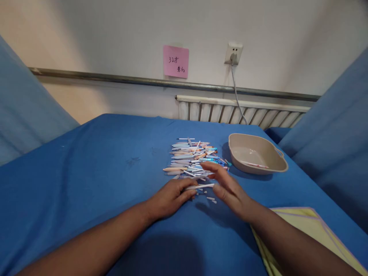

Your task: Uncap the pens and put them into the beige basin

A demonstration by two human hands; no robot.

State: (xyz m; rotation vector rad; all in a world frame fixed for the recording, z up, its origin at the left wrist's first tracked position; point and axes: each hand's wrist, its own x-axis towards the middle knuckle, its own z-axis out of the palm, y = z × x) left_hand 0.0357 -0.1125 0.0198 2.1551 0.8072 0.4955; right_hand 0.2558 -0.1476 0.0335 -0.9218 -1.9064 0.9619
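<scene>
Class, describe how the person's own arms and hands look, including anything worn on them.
The left hand and right hand are ungloved. Both left forearm and right forearm are bare, with no sleeve, watch or bracelet showing.

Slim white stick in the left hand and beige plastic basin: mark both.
Slim white stick (205,186), head view: exposed shaft.
Beige plastic basin (260,152), head view: bare inside surface.

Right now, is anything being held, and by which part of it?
Yes: a white stick, near its left end, in the left grip. The right grip is open by the other end; whether it touches cannot be told.
</scene>
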